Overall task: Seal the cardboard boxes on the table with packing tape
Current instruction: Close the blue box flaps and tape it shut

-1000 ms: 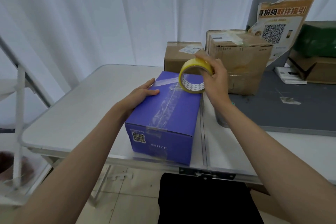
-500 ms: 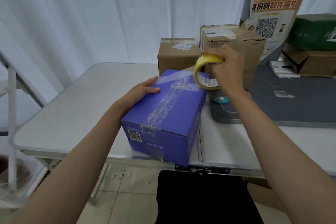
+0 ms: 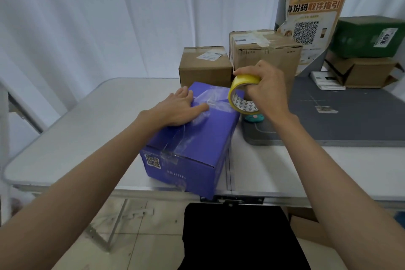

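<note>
While my left hand [image 3: 179,107] presses flat on the blue box [image 3: 192,138] at the white folding table's [image 3: 65,138] near edge, my right hand [image 3: 266,90] grips the yellow tape roll [image 3: 242,94] beside it. Brown boxes [image 3: 263,55] behind, white curtain [image 3: 109,17], grey mat [image 3: 350,116] right.

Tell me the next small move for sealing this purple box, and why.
Probably cut the strip free with the teal cutter: tape already stretches from the yellow tape roll in the right hand across the purple box, where the left hand presses it flat.
</note>
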`<action>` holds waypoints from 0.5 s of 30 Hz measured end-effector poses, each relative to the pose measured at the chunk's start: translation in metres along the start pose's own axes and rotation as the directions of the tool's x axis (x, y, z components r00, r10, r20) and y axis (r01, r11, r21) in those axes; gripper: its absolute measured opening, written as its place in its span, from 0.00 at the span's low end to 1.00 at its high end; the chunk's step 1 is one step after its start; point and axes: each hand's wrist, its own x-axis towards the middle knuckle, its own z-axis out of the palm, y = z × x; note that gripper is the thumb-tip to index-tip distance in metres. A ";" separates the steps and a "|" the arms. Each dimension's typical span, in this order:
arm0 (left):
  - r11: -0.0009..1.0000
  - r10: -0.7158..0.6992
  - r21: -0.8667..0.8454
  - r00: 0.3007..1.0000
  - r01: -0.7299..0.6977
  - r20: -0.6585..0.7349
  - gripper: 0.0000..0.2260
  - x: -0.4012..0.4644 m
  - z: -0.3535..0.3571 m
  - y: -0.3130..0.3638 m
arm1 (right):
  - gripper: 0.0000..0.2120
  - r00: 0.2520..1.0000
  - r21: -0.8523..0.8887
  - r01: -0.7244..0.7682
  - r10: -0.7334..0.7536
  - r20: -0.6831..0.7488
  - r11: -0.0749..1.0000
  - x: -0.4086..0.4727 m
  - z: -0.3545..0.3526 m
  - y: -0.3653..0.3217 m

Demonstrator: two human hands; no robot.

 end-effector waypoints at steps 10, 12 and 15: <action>0.998 -0.009 -0.054 0.996 0.013 0.086 0.57 0.015 0.013 0.046 | 0.25 0.995 0.105 -0.040 0.029 0.098 0.994 0.000 -0.008 -0.004; 0.997 0.025 -0.071 0.991 -0.016 0.129 0.54 0.017 0.004 0.029 | 0.22 0.982 0.178 -0.143 0.117 0.151 0.974 -0.002 -0.008 -0.004; 0.989 0.088 -0.129 0.983 -0.068 0.159 0.54 0.017 -0.004 0.004 | 0.12 0.901 0.389 -0.331 0.167 0.399 0.860 -0.010 -0.004 -0.006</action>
